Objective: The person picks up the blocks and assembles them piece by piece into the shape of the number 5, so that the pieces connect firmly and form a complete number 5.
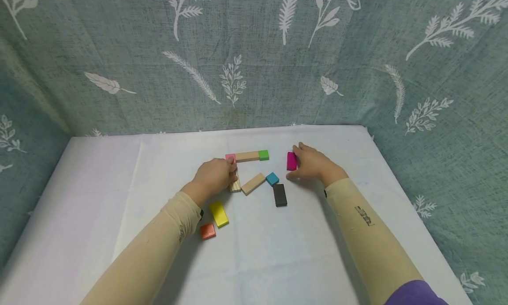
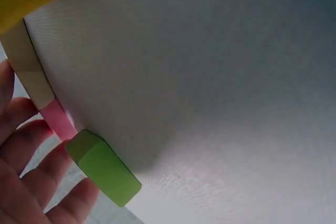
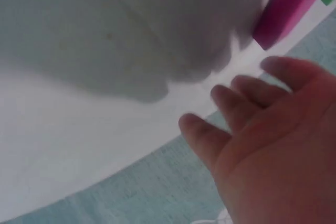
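Observation:
My left hand (image 1: 213, 177) rests at a corner of blocks, fingers over a pink block (image 1: 229, 156) and a wooden plank (image 1: 236, 186) that points toward me. In the left wrist view its extended fingertips touch the side of this row, beside a green block (image 2: 107, 171). From the pink block a second plank (image 1: 247, 156) runs right to a green block (image 1: 263, 155). My right hand (image 1: 315, 163) reaches in from the right, thumb and fingers spread around a magenta block (image 1: 291, 161). The right wrist view shows its fingers (image 3: 205, 135) apart, with the magenta block (image 3: 287, 10) beyond the fingertips.
Between the hands lie a slanted plank (image 1: 253, 184), a blue block (image 1: 272, 178) and a black block (image 1: 279, 195). A yellow block (image 1: 219, 214) and an orange-red block (image 1: 207, 231) lie beside the left forearm. A leaf-patterned curtain (image 1: 270, 111) stands behind the white-covered table (image 1: 254, 274).

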